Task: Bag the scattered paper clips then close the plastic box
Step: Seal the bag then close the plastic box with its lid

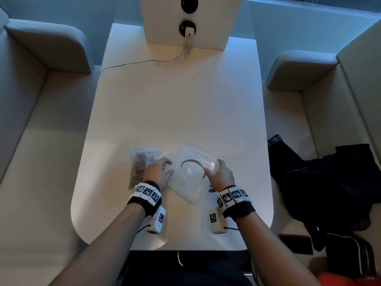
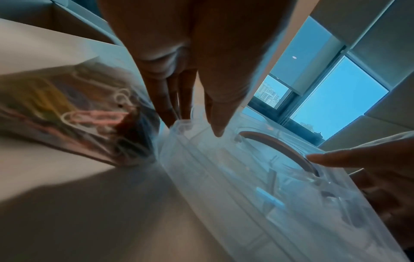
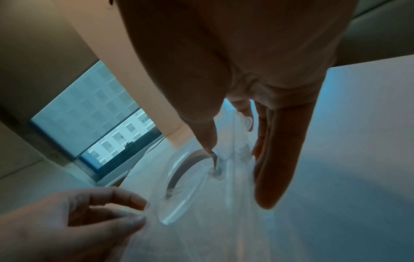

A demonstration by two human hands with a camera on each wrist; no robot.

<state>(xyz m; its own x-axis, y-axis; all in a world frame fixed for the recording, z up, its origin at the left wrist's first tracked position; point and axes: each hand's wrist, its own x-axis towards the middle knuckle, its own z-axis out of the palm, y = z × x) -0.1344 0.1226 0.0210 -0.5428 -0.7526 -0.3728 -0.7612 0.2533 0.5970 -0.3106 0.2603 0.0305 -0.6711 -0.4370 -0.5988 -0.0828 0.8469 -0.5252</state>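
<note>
white table (image 1: 175,104) is bearing the plastic box (image 1: 190,193) beside the filled clip bag (image 1: 142,162) as left hand (image 1: 157,174) and right hand (image 1: 221,175) are gripping its opposite edges, thumbs on top; uneven pressing is risking a half-seated lid (image 1: 192,172) or a sliding box.

This is looking like an office meeting booth: padded benches (image 1: 41,120) are flanking a white table (image 1: 175,104), a socket panel (image 1: 165,27) is standing at its end, and a window (image 2: 336,92) is facing tower blocks (image 3: 125,127).
</note>
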